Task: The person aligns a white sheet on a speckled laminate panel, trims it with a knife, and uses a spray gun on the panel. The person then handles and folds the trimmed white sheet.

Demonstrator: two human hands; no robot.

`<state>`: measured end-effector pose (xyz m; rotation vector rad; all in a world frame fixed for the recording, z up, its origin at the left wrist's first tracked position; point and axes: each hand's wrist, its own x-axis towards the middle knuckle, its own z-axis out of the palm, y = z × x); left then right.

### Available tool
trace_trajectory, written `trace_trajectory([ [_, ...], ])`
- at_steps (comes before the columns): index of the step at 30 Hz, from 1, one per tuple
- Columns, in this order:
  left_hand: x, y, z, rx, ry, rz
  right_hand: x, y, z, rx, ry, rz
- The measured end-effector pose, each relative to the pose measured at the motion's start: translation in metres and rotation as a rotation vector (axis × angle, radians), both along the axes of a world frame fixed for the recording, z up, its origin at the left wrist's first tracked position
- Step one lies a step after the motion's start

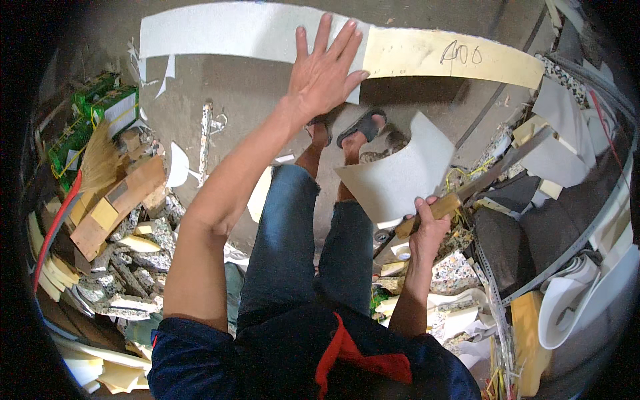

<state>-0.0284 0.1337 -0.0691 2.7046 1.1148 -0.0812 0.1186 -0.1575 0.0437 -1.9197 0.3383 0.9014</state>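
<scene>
My left hand (323,77) lies flat with its fingers spread on a long white sheet strip (213,32). Its fingertips point away from me, close to where a pale yellow curved strip (413,53) with handwritten marks overlaps or meets the white one; which, I cannot tell. My right hand (429,230) is wrapped round the wooden handle of a long knife (493,175), whose blade points to the far right. Just beyond that hand is a curved white offcut (407,170); whether the fingers also touch it is unclear.
Foam scraps (133,273) heap up on the left, beside a straw broom (100,157) with a red handle and green packages (110,107). Dark sheet material (553,220) and a white roll (567,300) lie on the right. My sandalled feet (363,127) stand on the grey floor.
</scene>
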Motion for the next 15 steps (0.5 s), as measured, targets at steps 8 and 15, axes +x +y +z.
trace_trajectory([
  [8,0.010,0.004,-0.009,0.157,-0.107,0.147,0.001,0.015,-0.017,0.002,0.053,0.141],
  [15,-0.069,-0.081,0.029,-0.222,-0.382,0.676,-0.025,0.040,-0.026,0.023,0.233,0.252],
])
